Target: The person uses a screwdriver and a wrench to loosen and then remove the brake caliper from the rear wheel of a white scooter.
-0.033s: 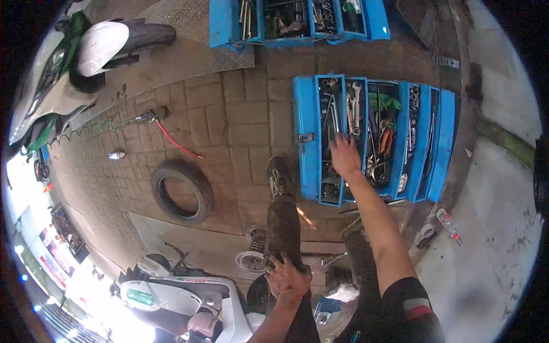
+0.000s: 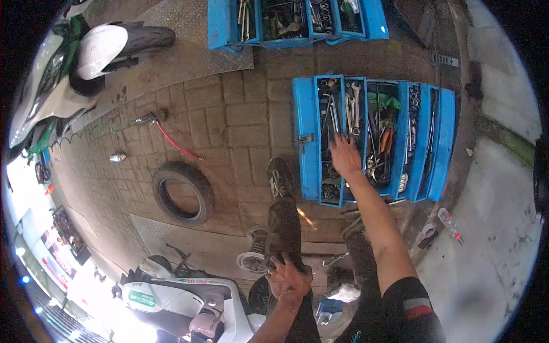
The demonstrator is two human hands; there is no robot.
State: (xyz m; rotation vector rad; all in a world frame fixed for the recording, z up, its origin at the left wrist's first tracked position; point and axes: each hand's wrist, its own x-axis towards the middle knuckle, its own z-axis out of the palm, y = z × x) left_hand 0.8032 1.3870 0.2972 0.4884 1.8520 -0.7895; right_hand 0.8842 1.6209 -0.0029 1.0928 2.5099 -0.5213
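Observation:
A blue metal toolbox (image 2: 307, 166) lies unfolded on the paved floor at the right, its several trays full of hand tools. Over its left trays is my right hand (image 2: 345, 157), fingers stretched out and dipping among the tools; no tool shows in its grasp. Long metal tools (image 2: 333, 117) lie just beyond the fingertips. Combination wrenches (image 2: 356, 103) fill the neighbouring tray, and orange-handled pliers (image 2: 386, 140) sit in the middle compartment. My left hand (image 2: 286, 280) rests on my left knee with its fingers spread, holding nothing.
A second blue toolbox (image 2: 224, 37) stands open at the far side. To the left lie a tyre (image 2: 204, 191), an air tool (image 2: 148, 118) with a red hose (image 2: 170, 139), and a small can (image 2: 118, 157). A wheel hub (image 2: 251, 262) and white scooter (image 2: 166, 297) are near my left leg.

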